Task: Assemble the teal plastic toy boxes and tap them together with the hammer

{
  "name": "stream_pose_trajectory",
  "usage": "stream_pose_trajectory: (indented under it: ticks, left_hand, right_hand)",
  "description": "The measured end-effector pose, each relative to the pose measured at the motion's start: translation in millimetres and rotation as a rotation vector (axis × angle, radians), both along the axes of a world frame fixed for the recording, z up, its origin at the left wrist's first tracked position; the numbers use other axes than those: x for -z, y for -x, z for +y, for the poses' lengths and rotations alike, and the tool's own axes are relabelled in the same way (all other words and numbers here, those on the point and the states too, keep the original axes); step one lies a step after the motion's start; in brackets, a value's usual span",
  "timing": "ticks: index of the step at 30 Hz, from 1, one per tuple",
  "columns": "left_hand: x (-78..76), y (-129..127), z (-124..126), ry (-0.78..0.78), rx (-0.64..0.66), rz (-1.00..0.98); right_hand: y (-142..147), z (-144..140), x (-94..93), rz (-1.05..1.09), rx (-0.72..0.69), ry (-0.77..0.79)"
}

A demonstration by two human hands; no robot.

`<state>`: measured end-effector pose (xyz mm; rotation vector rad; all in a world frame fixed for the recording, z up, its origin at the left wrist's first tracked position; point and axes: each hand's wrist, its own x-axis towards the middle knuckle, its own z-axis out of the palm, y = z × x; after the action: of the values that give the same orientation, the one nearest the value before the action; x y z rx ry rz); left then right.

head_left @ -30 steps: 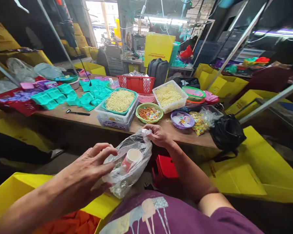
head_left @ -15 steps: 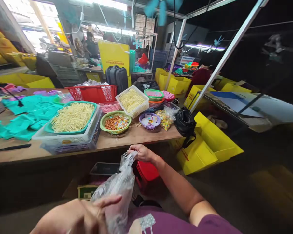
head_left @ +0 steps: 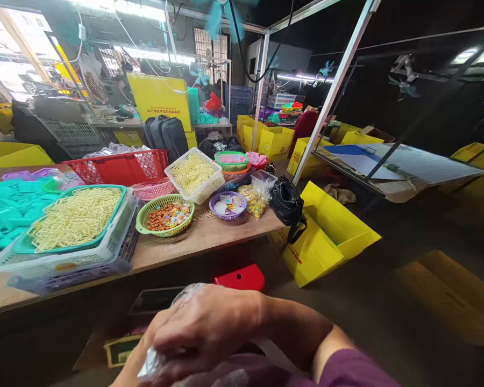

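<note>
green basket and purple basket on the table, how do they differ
The green basket is larger and holds orange-brown and mixed-colour small pieces; the purple basket is smaller and holds pale, flat bits. The green one sits nearer the stacked trays, the purple one nearer the black bag. Both are round, woven-look and upright on the table.

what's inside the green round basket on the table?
The green round basket holds a heap of small orange-brown pieces mixed with a few pale and coloured ones. Only the top layer shows; what lies beneath, and what the pieces are, cannot be told.
</note>
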<state>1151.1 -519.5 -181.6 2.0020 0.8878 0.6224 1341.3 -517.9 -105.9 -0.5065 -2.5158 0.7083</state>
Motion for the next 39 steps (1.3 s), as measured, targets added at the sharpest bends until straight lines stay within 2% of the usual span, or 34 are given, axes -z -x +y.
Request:
stream_pose_trajectory:
  ticks: [2, 5, 7, 9, 12, 14, 16, 18, 20, 21, 23, 25, 27, 28, 31, 33, 34, 36, 39]
  left_hand:
    - [-5.1, -3, -2, -0.007, -0.077, -0.005]
    - [-23.1, -8, -5, 0.03, -0.282, 0.0]
    - [-36.9, -11, -6, 0.131, -0.409, 0.027]
    - [-48.4, -13, -7, 0.275, -0.455, 0.004]
    - [-58.2, -12, -10, 0.54, -0.432, -0.092]
    - [-60.7, -8, -12, 0.715, -0.397, -0.157]
    - [-61.7, -2, -12, 0.823, -0.363, -0.205]
    - [-61.7, 6, -9, 0.857, -0.338, -0.232]
    - [-60.5, 14, -4, 0.85, -0.299, -0.26]
    - [-59.6, 19, -1, 0.837, -0.271, -0.278]
    - [-58.5, 28, 2, 0.807, -0.206, -0.311]
    - [-60.5, 36, 3, 0.774, -0.12, -0.288]
    - [-65.4, 40, 1, 0.637, -0.03, -0.197]
    - [-67.9, 41, 1, 0.492, 0.0, -0.123]
    - [-68.8, 39, -1, -0.171, -0.034, 0.081]
    - [-61.4, 34, -1, -0.576, -0.101, 0.126]
    - [-56.0, 32, -1, -0.718, -0.134, 0.117]
    - [-44.6, 26, -2, -0.877, -0.182, 0.09]
    - [-33.8, 16, -3, -0.918, -0.215, 0.03]
  right_hand:
    - [-7, 4, 0.4, 0.092, 0.087, -0.095]
    - [-22, 12, 4.8, 0.271, 0.34, -0.144]
    - [-27, 15, 14.2, 0.308, 0.375, 0.0]
    - [-26, 17, 27.9, 0.323, 0.347, 0.207]
    - [-15, 16, 44.7, 0.433, 0.297, 0.414]
    - [-6, 15, 46.9, 0.5, 0.284, 0.396]
    - [0, 11, 42.4, 0.496, 0.311, 0.194]
    - [4, 7, 36.1, 0.402, 0.296, -0.099]
    - [7, 5, 33.2, 0.302, 0.193, -0.301]
    - [8, 5, 34.0, 0.271, 0.141, -0.332]
    - [13, 8, 40.2, 0.298, 0.062, -0.237]
    - [19, 13, 49.9, 0.422, -0.006, -0.008]
    - [25, 16, 58.7, 0.513, -0.035, 0.233]
    - [28, 16, 61.7, 0.51, -0.027, 0.335]
    - [31, 12, 65.2, 0.428, 0.035, 0.614]
    - [31, 9, 66.8, 0.505, 0.055, 0.811]
    - [31, 9, 68.7, 0.576, 0.069, 0.903]
    - [33, 10, 74.5, 0.678, 0.116, 1.049]
    - [35, 12, 82.3, 0.726, 0.153, 1.183]
